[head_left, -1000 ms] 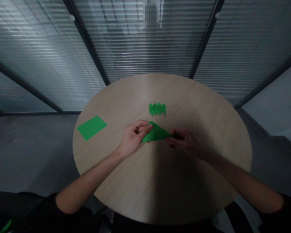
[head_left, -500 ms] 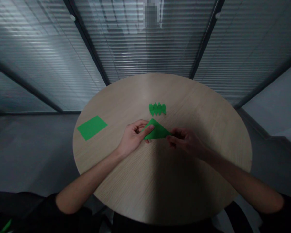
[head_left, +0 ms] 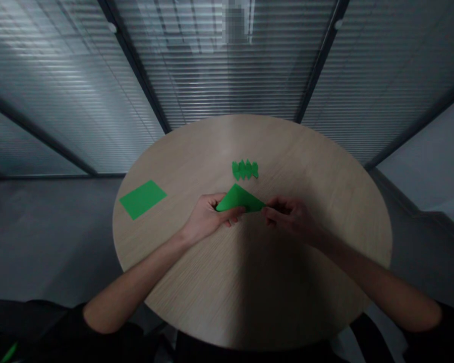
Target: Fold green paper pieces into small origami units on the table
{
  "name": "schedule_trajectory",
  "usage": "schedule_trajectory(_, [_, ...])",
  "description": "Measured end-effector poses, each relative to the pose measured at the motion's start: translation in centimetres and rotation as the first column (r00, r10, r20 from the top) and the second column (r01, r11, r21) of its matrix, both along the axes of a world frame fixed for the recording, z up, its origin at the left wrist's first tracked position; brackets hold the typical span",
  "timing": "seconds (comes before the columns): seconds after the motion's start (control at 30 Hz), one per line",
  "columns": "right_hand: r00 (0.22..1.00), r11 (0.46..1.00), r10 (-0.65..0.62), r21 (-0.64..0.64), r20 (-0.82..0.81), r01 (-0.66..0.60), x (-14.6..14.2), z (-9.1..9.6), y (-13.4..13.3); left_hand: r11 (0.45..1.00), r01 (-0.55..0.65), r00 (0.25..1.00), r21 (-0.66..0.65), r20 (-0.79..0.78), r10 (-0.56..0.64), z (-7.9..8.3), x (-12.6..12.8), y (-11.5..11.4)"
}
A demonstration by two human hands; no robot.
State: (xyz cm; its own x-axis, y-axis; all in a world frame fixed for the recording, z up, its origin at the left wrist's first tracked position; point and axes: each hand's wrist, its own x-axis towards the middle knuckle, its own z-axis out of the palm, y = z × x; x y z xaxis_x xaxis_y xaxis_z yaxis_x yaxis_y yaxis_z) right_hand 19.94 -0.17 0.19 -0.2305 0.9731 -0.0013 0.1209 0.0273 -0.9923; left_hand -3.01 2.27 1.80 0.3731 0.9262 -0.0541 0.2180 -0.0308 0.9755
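A triangle of folded green paper [head_left: 239, 199] is held between my two hands above the middle of the table. My left hand [head_left: 212, 218] grips its left part, with the fingers curled around the lower edge. My right hand [head_left: 290, 217] pinches its right corner between thumb and fingers. Beyond the hands, a pleated green paper piece with a zigzag outline [head_left: 245, 170] lies flat. A flat rectangular green paper sheet [head_left: 143, 199] lies further left, apart from my left hand.
The round light-wood table [head_left: 249, 282] fills the lower middle of the view, with my forearms over its near edge. Behind it stand glass walls with slatted blinds [head_left: 227, 75]. Grey floor surrounds the table. Dark cloth with green bits lies at the lower left.
My left thumb has moved from the top of the paper triangle to its lower edge. The triangle has shifted slightly left and its left end now sits deeper in my left hand.
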Motion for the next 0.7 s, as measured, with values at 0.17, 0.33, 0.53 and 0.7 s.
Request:
schedule_trajectory(0.17, [0.999, 0.999, -0.001, -0.052, -0.035, -0.001, 0.4, 0.1, 0.3, 0.999, 0.003, 1.000, -0.039, 0.001, -0.003, 0.0, -0.1, 0.1])
schedule_trajectory(0.33, [0.992, 0.993, -0.109, -0.062, -0.070, 0.104, 1.6, 0.3, 1.0, 0.998, -0.052, 0.999, -0.031, 0.015, 0.052, 0.0, -0.5, 0.4])
schedule_trajectory(0.53, [0.993, 0.996, -0.087, -0.027, -0.081, 0.085, 1.2, 0.2, 1.3, 0.997, -0.011, 0.999, -0.071, 0.046, 0.014, -0.2, -0.4, 0.6])
schedule_trajectory(0.7, [0.993, 0.993, 0.105, -0.050, -0.049, -0.107, 0.0, -0.2, 0.7, 0.996, 0.038, 0.999, -0.084, 0.034, -0.035, -0.2, -0.1, 0.2])
